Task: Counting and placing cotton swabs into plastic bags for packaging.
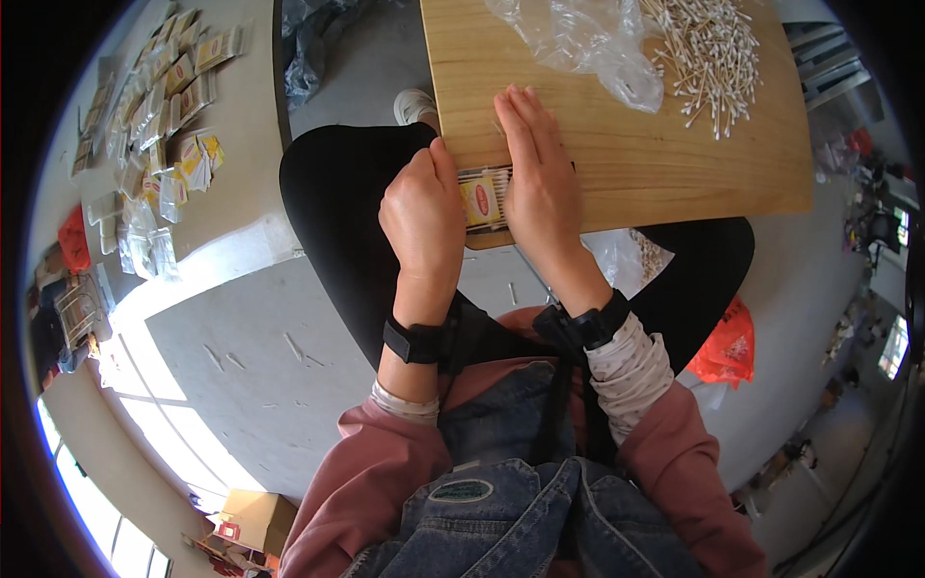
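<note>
A small flat pack of cotton swabs with a yellow card lies at the near left edge of the wooden board, between my two hands. My left hand is closed at the pack's left end, its fingers curled and partly hidden. On the pack's other side, my right hand presses with its edge, fingers stretched out together and pointing away from me. Farther right on the board is a heap of loose cotton swabs. Beside that heap lies a crumpled clear plastic bag.
On the pale table at left lie many filled swab packs, loose yellow cards and clear empty bags. Under the board, a red plastic bag is near my right knee. A cardboard box stands at lower left.
</note>
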`<action>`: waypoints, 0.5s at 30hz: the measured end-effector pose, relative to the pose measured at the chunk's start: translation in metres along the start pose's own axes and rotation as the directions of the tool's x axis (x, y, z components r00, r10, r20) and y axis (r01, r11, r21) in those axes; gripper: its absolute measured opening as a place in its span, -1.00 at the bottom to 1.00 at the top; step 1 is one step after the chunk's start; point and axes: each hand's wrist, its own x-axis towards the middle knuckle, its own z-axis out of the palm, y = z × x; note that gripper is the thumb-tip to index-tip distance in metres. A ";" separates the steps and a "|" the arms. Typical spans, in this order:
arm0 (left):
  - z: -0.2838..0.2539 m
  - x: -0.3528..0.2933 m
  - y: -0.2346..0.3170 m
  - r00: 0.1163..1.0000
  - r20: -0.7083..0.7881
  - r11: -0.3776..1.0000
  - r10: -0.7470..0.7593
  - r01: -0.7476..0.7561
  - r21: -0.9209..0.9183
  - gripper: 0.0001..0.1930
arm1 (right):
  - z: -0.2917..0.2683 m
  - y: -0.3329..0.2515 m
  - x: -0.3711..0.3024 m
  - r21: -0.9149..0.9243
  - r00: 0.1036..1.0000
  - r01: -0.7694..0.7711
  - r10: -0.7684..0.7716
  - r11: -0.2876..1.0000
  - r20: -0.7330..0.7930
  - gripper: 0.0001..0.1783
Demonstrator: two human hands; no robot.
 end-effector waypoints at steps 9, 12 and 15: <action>0.000 0.000 -0.001 0.999 -0.015 0.999 0.038 -0.038 0.018 -0.57 | 0.012 -0.022 0.002 0.139 0.998 -0.003 0.011 0.990 -0.058 -0.49; 0.000 -0.002 0.001 1.000 0.008 1.000 0.012 -0.012 -0.028 -0.56 | 0.017 -0.031 0.002 0.227 0.997 -0.026 0.043 0.973 -0.068 -0.50; -0.001 0.000 -0.002 0.999 0.015 0.997 0.034 -0.033 -0.073 -0.55 | 0.017 -0.036 0.002 0.330 0.996 -0.050 0.073 0.943 -0.055 -0.49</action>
